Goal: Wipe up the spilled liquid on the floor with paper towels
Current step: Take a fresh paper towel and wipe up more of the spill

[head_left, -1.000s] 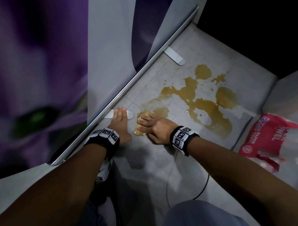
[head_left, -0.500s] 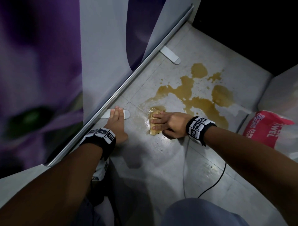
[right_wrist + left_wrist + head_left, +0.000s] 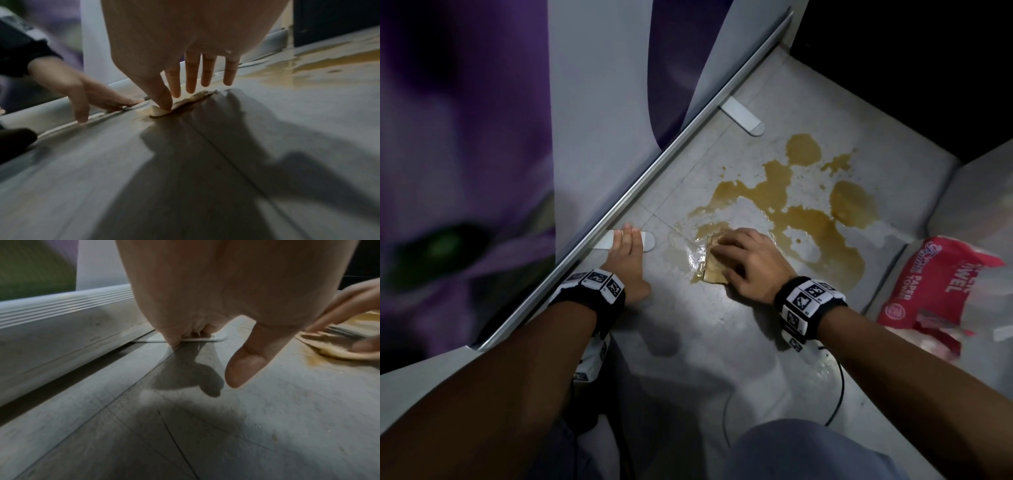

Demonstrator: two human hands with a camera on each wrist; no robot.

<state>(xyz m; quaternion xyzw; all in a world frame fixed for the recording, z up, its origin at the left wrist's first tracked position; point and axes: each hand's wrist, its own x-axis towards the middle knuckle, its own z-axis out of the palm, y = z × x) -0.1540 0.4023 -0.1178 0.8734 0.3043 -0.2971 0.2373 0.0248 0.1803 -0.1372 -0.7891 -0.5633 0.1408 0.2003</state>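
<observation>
A brown spill (image 3: 815, 222) spreads over the grey floor, also seen as the brown spill (image 3: 329, 65) in the right wrist view. My right hand (image 3: 746, 257) presses a soaked, brown paper towel (image 3: 714, 270) flat on the spill's near left edge, fingers straight. That towel (image 3: 176, 105) shows under the thumb and fingers, and as the towel (image 3: 337, 350) at the right edge of the left wrist view. My left hand (image 3: 628, 253) rests flat on the floor to its left, fingertips on a white foot plate (image 3: 606, 240) by the metal rail.
A metal rail (image 3: 654, 171) below a purple and white panel runs diagonally on the left. A second white foot plate (image 3: 743, 116) lies farther along it. A red paper towel pack (image 3: 935, 291) sits at the right. A black cable (image 3: 839, 394) trails near my right forearm.
My right hand has slid the towel left, then right and forward into the spill's edge, leaving a wet sheen behind. The left hand has stayed on the foot plate.
</observation>
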